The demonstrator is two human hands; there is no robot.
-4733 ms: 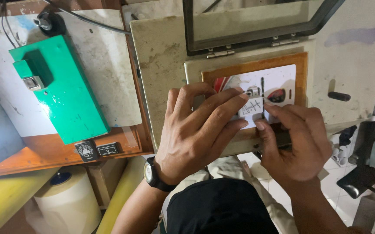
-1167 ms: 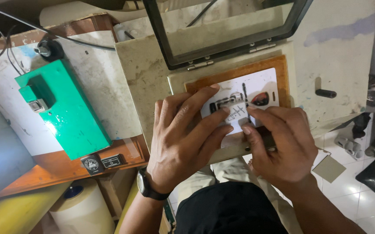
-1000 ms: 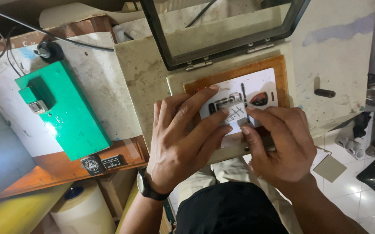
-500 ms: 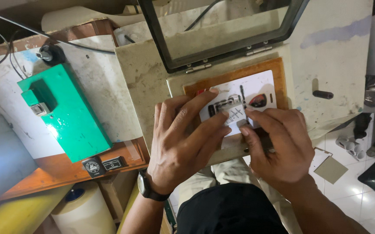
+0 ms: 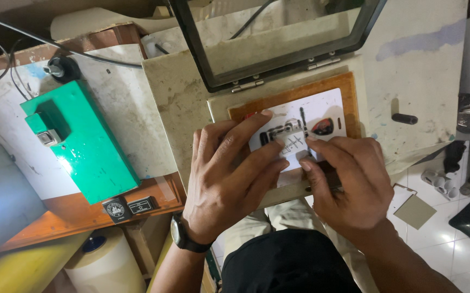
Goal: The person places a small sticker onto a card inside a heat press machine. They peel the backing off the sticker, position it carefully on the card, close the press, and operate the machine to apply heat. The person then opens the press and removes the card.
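Stained counter [image 5: 180, 103] bears a white card [image 5: 322, 111]; left hand [image 5: 229, 184] flattens it, right hand [image 5: 349, 184] pinches a small piece; steady, even pressure seems best.

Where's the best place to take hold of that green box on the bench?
Probably across the long sides of the green box, near its middle, from above. It lies flat and slanted, both long edges look clear, and the raised block sits at the upper-left end, away from that hold.
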